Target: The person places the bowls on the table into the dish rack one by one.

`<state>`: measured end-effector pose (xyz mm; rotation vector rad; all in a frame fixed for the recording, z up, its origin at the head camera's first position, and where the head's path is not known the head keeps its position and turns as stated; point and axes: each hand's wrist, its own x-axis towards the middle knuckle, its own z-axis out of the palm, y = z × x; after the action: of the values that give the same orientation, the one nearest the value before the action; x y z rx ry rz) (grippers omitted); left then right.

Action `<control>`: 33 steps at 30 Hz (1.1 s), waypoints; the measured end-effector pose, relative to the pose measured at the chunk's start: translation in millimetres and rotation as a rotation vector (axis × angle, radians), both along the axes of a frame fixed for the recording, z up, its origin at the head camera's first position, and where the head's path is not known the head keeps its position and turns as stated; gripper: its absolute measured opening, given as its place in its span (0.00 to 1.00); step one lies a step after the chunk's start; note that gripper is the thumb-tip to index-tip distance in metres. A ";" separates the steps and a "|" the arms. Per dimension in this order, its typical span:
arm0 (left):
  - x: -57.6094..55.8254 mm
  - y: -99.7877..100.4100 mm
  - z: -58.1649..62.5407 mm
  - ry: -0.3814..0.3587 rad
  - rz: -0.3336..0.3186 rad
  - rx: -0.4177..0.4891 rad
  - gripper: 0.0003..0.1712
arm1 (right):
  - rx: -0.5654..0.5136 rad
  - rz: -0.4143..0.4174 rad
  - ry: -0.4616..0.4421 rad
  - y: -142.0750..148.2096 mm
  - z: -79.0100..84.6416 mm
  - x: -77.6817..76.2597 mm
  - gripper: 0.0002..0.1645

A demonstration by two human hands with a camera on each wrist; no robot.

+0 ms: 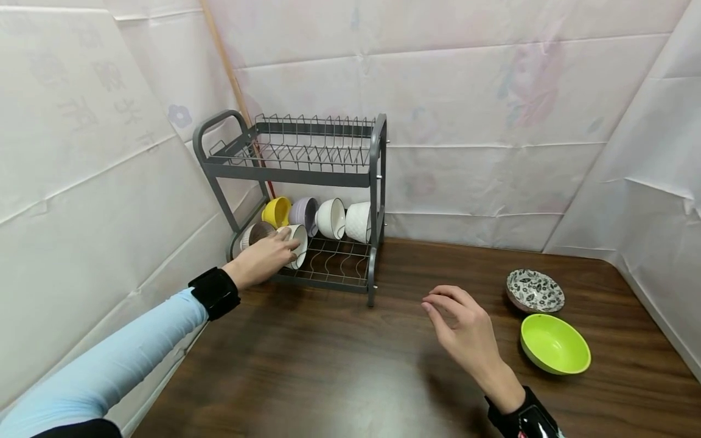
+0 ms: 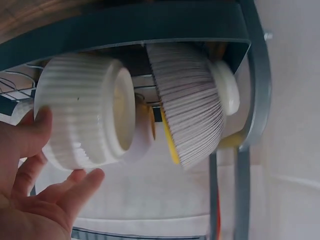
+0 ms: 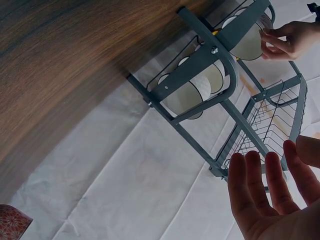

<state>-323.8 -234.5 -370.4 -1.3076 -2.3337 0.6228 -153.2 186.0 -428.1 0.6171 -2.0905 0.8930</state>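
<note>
My left hand (image 1: 261, 260) reaches into the lower tier of a dark grey dish rack (image 1: 290, 175). It holds a white ribbed bowl (image 2: 80, 110) that stands on its side, with the thumb near the rim and the fingers along the wall. Just left of that bowl leans a brown striped bowl (image 2: 190, 105). Over the table, to the right of the rack, my right hand (image 1: 465, 331) hovers with relaxed, slightly bent fingers and nothing in it.
Behind the held bowl, a yellow bowl (image 1: 272, 212), a lavender bowl (image 1: 300, 213) and two white bowls (image 1: 358, 222) stand tilted in a row. A black-and-white patterned bowl (image 1: 535, 291) and a lime green bowl (image 1: 554, 344) sit on the brown table (image 1: 350, 359) at right.
</note>
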 end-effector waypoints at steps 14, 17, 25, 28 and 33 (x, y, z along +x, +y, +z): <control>3.9 -13.4 -23.4 -0.211 0.008 0.357 0.22 | 0.002 0.001 -0.027 0.1 0.8 1.5 0.06; 5.4 -13.3 -26.1 -0.212 0.023 0.380 0.23 | 0.005 0.000 -0.026 0.2 0.8 1.6 0.06; 15.8 -6.1 -32.0 -0.173 0.066 0.463 0.13 | 0.008 -0.009 -0.056 0.9 0.3 3.5 0.06; 26.5 5.2 -30.6 -0.133 0.082 0.522 0.13 | 0.010 -0.011 -0.060 1.5 -0.1 3.7 0.06; 50.9 37.9 -15.6 -0.125 0.115 0.622 0.15 | 0.017 -0.015 -0.049 2.6 0.9 1.7 0.06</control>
<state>-272.9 -196.6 -386.1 -0.9443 -2.4223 -0.1656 -151.5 188.6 -427.2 0.5934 -2.1459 0.8905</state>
